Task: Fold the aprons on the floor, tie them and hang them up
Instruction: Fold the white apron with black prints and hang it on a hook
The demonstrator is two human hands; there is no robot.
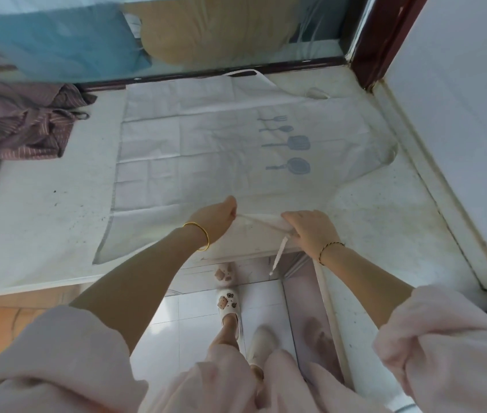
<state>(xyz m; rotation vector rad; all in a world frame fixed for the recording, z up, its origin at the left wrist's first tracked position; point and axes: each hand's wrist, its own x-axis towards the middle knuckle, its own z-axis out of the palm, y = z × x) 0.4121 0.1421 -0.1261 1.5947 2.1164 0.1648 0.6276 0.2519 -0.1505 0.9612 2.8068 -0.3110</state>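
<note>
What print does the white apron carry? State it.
Blue kitchen utensils on the white apron; head view.

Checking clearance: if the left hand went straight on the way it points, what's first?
The white apron spread under it: the left hand, gripping a strap, points forward-right across the cloth towards the printed pans. Nothing else in line; height unclear.

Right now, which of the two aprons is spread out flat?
The white apron with blue kitchen tools printed on it; the brown striped apron to its left lies crumpled in a heap.
</note>
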